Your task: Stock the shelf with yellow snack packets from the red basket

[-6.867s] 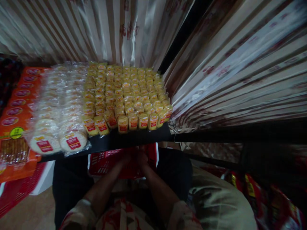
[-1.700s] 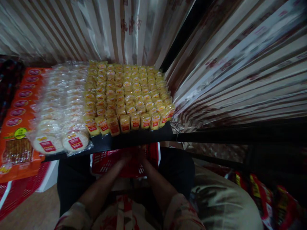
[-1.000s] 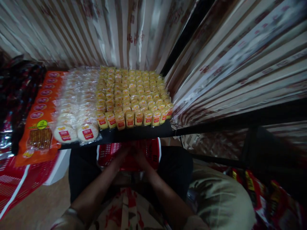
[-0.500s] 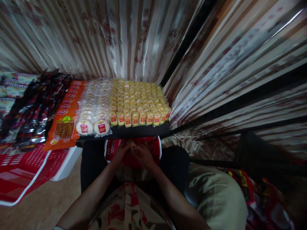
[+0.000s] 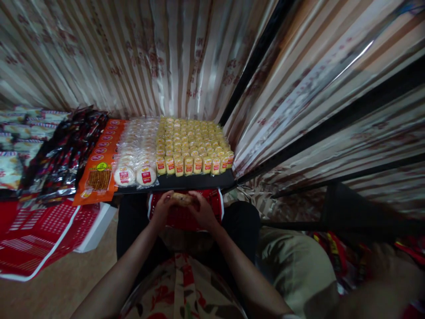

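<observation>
Between my two hands, a small light-brown wrapped snack (image 5: 182,199) lies crosswise; its label cannot be read. My left hand (image 5: 162,208) is closed on its left end. On the other end, the fingers of my right hand (image 5: 203,212) pinch it. Both hands are over a red plastic basket (image 5: 218,208) with a white rim, set between my knees under the shelf edge. Just beyond the hands, small yellow wrapped cakes (image 5: 192,146) stand in tight rows on the black shelf (image 5: 195,180).
Left of the cakes are round white wrapped crackers (image 5: 134,153), an orange snack bag (image 5: 101,161) and dark shiny packets (image 5: 63,159). A second red basket (image 5: 36,239) stands lower left. At right sit another person's knee (image 5: 295,261) and blurred hand (image 5: 392,274), near red packets (image 5: 335,257).
My hands have drawn slightly apart, and the snack now stretches level between them. The view has shifted a little left. A co-worker's blurred hand has come in at the lower right.
</observation>
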The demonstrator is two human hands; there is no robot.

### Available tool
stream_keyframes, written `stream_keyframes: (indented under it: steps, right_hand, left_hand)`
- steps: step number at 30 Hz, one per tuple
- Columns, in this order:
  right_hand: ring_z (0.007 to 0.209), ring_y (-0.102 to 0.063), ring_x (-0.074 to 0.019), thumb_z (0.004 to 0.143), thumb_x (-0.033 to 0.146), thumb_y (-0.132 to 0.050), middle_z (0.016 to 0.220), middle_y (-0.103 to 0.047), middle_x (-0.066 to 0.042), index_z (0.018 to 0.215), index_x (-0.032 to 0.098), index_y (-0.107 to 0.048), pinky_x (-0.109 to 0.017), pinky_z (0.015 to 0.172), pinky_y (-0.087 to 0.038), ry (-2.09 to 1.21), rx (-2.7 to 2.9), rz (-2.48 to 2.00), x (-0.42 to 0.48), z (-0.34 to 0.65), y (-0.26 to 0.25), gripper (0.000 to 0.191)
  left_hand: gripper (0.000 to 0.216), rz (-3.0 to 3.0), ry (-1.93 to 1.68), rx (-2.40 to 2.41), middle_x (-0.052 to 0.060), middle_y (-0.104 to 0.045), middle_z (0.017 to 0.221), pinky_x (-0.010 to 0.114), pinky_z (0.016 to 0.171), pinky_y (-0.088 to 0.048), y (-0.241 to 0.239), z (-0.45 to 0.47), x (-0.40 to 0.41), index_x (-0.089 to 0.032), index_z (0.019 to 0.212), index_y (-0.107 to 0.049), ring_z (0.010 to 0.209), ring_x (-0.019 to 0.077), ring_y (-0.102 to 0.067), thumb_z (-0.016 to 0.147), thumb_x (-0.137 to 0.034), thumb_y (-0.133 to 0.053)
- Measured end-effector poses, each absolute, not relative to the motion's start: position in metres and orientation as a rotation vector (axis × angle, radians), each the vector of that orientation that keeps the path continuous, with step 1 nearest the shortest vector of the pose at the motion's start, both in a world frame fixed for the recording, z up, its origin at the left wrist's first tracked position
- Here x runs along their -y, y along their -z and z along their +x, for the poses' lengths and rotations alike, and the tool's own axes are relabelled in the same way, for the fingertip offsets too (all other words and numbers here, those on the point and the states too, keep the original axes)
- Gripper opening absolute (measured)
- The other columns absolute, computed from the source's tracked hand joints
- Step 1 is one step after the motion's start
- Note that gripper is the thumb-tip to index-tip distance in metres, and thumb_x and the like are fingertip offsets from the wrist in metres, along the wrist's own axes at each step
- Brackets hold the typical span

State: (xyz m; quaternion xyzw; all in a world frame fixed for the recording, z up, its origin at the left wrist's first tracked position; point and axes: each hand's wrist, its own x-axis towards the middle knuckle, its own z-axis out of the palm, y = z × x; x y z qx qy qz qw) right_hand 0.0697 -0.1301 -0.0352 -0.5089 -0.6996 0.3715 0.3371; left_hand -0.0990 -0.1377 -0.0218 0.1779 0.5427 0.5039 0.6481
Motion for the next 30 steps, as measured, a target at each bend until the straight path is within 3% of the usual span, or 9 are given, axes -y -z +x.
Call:
stream_keyframes:
  steps: [5,10,16,21,26,30]
  right_hand:
    - [0.122,-0.047,-0.019,0.086,0.023,-0.048,0.131,-0.05,-0.009,0.113,0.023,-0.06,-0.038,0.105,-0.034,-0.889,1.921,-1.226,0.13,0.068,0.031,0.03]
    - [0.122,-0.047,-0.0205,0.081,0.03,-0.061,0.133,-0.049,-0.008,0.118,0.024,-0.058,-0.039,0.105,-0.035,-1.012,1.928,-1.13,0.129,0.065,0.028,0.037]
    - [0.103,-0.059,-0.0199,0.082,0.031,-0.055,0.109,-0.065,-0.007,0.108,0.022,-0.061,-0.037,0.094,-0.044,-1.054,1.749,-1.265,0.127,0.059,0.027,0.028]
    - [0.092,-0.063,-0.0194,0.083,0.038,-0.052,0.1,-0.069,-0.004,0.103,0.021,-0.062,-0.034,0.086,-0.049,-1.214,1.538,-1.388,0.121,0.058,0.031,0.028]
    - [0.086,-0.064,-0.0192,0.081,0.042,-0.053,0.095,-0.069,-0.004,0.099,0.02,-0.063,-0.031,0.077,-0.051,-1.33,1.386,-1.399,0.115,0.06,0.034,0.031]
    - [0.078,-0.063,-0.0178,0.08,0.043,-0.054,0.086,-0.069,-0.004,0.093,0.018,-0.063,-0.03,0.072,-0.051,-1.409,1.403,-1.393,0.112,0.062,0.037,0.03]
  left_hand:
    - [0.053,0.379,-1.198,-1.216,0.001,-0.061,0.084,0.023,0.057,-0.047,0.019,-0.103,0.138,-0.016,0.106,-0.051,0.067,0.0131,-0.059,0.057,-0.026,-0.068]
    - [0.055,0.402,-1.169,-1.228,0.002,-0.061,0.086,0.022,0.053,-0.044,0.011,-0.108,0.139,-0.018,0.113,-0.05,0.061,0.0121,-0.059,0.061,-0.027,-0.064]
    - [0.043,0.435,-1.048,-1.161,0.002,-0.064,0.074,0.023,0.051,-0.043,0.003,-0.112,0.138,-0.015,0.096,-0.058,0.056,0.0132,-0.059,0.064,-0.042,-0.067]
    - [0.04,0.49,-1.023,-1.17,0.001,-0.063,0.066,0.023,0.051,-0.042,0.0,-0.111,0.134,-0.015,0.086,-0.061,0.056,0.0134,-0.059,0.061,-0.044,-0.071]
    - [0.041,0.583,-0.974,-1.301,0.0,-0.064,0.066,0.021,0.051,-0.039,0.007,-0.113,0.131,-0.015,0.084,-0.065,0.055,0.0119,-0.056,0.058,-0.045,-0.073]
    - [0.046,0.658,-1.016,-1.323,0.002,-0.069,0.081,0.023,0.061,-0.043,0.012,-0.116,0.128,-0.016,0.094,-0.066,0.07,0.015,-0.06,0.056,-0.039,-0.076]
